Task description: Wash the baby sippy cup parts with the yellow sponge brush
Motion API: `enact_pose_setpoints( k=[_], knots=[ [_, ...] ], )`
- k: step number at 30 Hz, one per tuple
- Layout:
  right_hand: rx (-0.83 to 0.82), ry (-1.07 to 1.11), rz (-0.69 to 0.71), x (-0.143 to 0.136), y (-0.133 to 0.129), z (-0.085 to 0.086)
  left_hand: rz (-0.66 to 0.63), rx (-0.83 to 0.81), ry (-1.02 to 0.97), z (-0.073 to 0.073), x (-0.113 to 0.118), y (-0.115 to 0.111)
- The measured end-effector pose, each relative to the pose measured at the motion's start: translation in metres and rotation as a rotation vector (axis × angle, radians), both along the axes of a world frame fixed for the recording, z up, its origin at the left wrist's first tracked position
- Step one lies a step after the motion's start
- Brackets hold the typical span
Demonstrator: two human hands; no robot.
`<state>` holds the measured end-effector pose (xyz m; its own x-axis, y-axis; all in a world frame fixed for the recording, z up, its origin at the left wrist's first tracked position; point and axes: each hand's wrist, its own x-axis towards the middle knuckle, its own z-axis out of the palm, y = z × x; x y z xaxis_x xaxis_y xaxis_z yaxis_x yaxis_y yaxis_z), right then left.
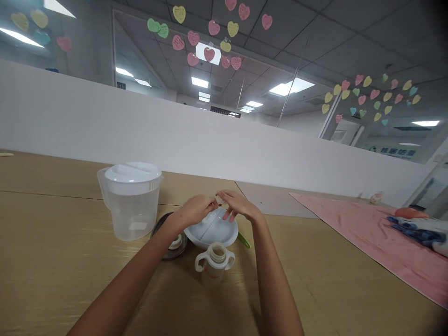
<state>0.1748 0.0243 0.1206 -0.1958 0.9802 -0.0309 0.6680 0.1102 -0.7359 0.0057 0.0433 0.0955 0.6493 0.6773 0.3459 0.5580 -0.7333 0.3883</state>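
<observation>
Now, left hand [196,208] pinching clear piece [220,200], right hand [240,204] close, hold unclear, above bowl [226,231], before back edge of counter [315,261]

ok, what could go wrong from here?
1. Slip: the left hand and right hand meet around a small piece near the dish's far side; it might drop.
2. Tip: the bottle stands open between the forearms, so pulling an arm in could knock it over. Can't tell if it's filled.
3. Snag: the left forearm crosses in front of the dark bowl, so it might catch the rim.
</observation>
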Motion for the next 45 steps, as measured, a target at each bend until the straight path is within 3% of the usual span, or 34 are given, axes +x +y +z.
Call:
enact_pose_setpoints(
  k=[3, 6, 8, 11, 14, 17, 24, 35, 41, 45],
  knots=[
    [0.191, -0.033, 0.067, -0.019, -0.025, 0.016, 0.002, 0.007, -0.172, 0.008, -0.003, -0.014],
    [0.312, -0.082, 0.069, -0.03, -0.047, 0.027, -0.002, -0.007, -0.399, 0.001, -0.012, -0.026],
    [0.357, -0.089, 0.079, -0.032, -0.059, 0.033, 0.011, -0.014, -0.532, -0.017, -0.024, -0.029],
    [0.477, -0.093, 0.036, -0.033, -0.074, 0.04, 0.178, 0.068, -0.547, -0.059, -0.05, -0.029],
    [0.534, -0.148, 0.024, -0.032, -0.087, 0.047, 0.306, 0.2, -0.375, -0.097, -0.072, -0.025],
    [0.523, -0.238, 0.011, -0.032, -0.095, 0.051, 0.302, 0.267, -0.19, -0.115, -0.08, -0.02],
    [0.362, -0.391, 0.085, -0.027, -0.099, 0.053, 0.294, 0.209, -0.132, -0.116, -0.08, -0.019],
    [0.347, -0.487, 0.104, -0.023, -0.088, 0.047, 0.271, 0.117, -0.107, -0.121, -0.081, -0.016],
    [0.273, -0.55, 0.169, -0.027, -0.076, 0.033, 0.377, 0.185, -0.111, -0.114, -0.084, -0.019],
    [0.27, -0.634, 0.196, -0.033, -0.069, 0.024, 0.51, 0.248, -0.284, -0.109, -0.086, -0.024]
  ],
)
